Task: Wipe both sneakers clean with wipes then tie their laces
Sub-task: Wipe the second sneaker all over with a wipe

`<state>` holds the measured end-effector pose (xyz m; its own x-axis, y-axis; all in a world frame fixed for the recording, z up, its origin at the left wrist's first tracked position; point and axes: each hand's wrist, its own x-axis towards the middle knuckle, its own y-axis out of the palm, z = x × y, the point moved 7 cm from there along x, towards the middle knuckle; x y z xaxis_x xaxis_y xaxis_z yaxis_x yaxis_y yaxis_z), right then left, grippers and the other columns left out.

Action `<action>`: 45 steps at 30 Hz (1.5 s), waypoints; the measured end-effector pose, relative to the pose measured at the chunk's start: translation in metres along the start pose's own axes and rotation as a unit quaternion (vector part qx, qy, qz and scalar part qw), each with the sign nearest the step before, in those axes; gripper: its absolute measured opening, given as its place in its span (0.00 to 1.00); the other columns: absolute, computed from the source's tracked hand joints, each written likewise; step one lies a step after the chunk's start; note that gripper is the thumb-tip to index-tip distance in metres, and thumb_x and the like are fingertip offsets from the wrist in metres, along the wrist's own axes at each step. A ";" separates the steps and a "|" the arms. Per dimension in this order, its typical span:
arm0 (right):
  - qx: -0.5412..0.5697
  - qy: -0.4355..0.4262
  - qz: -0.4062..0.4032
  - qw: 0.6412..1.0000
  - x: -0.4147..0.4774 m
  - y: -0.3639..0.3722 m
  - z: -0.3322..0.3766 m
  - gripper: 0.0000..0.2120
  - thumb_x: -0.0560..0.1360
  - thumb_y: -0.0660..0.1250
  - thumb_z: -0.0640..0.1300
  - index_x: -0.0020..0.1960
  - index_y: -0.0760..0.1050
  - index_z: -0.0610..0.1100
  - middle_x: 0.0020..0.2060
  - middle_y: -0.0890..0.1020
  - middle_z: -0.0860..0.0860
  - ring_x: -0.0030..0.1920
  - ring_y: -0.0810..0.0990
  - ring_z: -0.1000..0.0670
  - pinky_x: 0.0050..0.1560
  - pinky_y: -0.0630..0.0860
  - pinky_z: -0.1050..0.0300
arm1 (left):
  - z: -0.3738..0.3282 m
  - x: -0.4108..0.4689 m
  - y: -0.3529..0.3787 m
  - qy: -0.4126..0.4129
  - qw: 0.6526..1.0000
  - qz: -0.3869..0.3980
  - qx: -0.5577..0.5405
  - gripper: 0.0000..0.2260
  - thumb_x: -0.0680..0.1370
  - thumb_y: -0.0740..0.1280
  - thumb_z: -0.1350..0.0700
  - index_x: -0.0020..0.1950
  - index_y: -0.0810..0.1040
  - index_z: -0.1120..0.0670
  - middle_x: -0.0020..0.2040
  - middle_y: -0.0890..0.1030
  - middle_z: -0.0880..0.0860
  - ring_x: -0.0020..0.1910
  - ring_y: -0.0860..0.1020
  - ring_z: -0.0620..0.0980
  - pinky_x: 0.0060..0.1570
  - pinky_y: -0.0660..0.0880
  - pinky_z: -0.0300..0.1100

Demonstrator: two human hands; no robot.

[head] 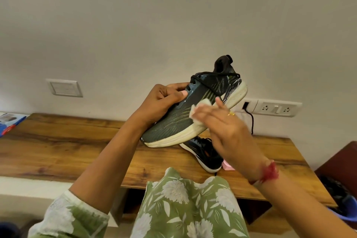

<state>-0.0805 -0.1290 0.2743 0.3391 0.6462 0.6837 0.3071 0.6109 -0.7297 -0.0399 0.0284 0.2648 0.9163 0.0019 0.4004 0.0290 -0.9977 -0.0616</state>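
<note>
A dark grey knit sneaker [193, 110] with a cream sole is lifted above the wooden table [77, 150], toe towards the left and heel raised to the right. My left hand [164, 100] grips its upper near the black laces. My right hand [226, 129], blurred, presses a white wipe [201, 106] against the sneaker's side. The second sneaker [204, 152], black with a white sole, lies on the table under my right hand and is partly hidden by it.
A pink item [228, 166] peeks out beside the second sneaker. A blue packet [9, 123] lies at the table's left end. A black cable [251, 120] hangs from a wall socket [270, 107]. A dark chair [340, 164] stands at the right.
</note>
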 end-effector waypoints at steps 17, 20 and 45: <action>-0.042 0.023 -0.036 0.998 0.005 -0.002 0.011 0.17 0.76 0.55 0.34 0.57 0.79 0.35 0.53 0.82 0.42 0.57 0.79 0.46 0.71 0.63 0.49 | -0.004 0.005 0.009 0.017 0.999 -0.024 -0.022 0.14 0.77 0.65 0.63 0.32 0.82 0.60 0.50 0.84 0.46 0.50 0.81 0.43 0.47 0.74 0.35; -0.065 -0.089 0.009 0.994 -0.012 0.014 0.053 0.14 0.78 0.58 0.32 0.58 0.79 0.36 0.54 0.81 0.42 0.58 0.79 0.46 0.71 0.65 0.50 | -0.004 0.001 0.006 0.026 0.998 -0.043 -0.034 0.20 0.78 0.63 0.67 0.29 0.83 0.55 0.50 0.84 0.46 0.49 0.81 0.42 0.46 0.74 0.35; 0.010 0.018 -0.036 0.999 0.006 0.014 0.030 0.19 0.72 0.55 0.32 0.57 0.78 0.36 0.54 0.82 0.43 0.58 0.78 0.47 0.72 0.63 0.52 | -0.013 -0.001 0.002 0.016 0.997 -0.062 -0.039 0.24 0.79 0.62 0.68 0.26 0.82 0.51 0.49 0.85 0.44 0.45 0.81 0.42 0.44 0.75 0.35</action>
<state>-0.1013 -0.1030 0.2688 0.3491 0.5839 0.7329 0.3138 0.6641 -0.6786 -0.0465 0.0251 0.2764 0.8940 0.1242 0.4305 0.1090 -0.9922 0.0600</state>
